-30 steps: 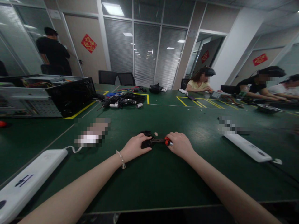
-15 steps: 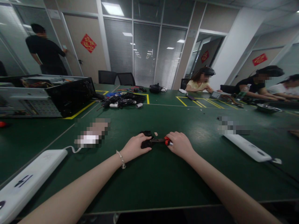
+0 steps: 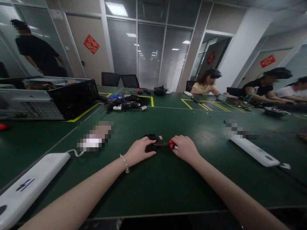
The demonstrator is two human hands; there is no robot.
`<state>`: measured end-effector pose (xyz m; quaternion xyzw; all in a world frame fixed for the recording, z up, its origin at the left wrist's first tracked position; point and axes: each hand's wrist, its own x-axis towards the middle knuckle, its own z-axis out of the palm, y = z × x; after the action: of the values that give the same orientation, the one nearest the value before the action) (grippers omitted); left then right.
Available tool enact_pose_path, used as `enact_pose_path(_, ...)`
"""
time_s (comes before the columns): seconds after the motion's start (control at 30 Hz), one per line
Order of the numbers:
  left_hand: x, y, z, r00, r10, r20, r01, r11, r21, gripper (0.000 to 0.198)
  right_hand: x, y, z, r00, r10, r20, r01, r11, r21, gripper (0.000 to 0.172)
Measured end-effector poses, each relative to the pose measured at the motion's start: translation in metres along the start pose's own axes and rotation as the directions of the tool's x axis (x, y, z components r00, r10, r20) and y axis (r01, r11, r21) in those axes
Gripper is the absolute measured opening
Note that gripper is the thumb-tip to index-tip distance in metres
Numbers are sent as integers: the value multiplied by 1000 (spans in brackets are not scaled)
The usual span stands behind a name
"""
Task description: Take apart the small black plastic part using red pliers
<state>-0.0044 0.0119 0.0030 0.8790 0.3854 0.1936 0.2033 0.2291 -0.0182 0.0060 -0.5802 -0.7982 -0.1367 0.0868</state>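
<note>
Item 1: blk. part (image 3: 150, 137), midway across the green surface (image 3: 153, 191), under the L hand (image 3: 136, 150). Finish dark, mostly matt w/ a few faint glints; outline irregular, approx. blocky. Fine detail too small to read, and the L side is covered by the hand. L fingers closed in around it, thumb along the near side.

Item 2: pliers (image 3: 163, 144), R of the blk. part, lying approx. level w/ nose pointing L. Nose dark, slim, tapering to the tip; grips bright red w/ a pale silvery bit on the near side. Tip meets the R edge of the blk. part — actual bite can't be confirmed at this res. R hand (image 3: 185, 148) has its fingers wrapped round the red grips; rest of handles hidden in the palm.

Item 3: pale fragment (image 3: 160, 137), small, loose on the surface just beyond the pliers' nose, near the blk. part. Beaded bracelet (image 3: 124, 163) noted on L wrist.
</note>
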Motion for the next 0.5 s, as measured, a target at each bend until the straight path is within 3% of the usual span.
enact_pose_path(0.5,0,1,0,1000,2,-1,-2,1000,2,47,-1,-3,-7,1000,4,18,-4,1000,-1,21)
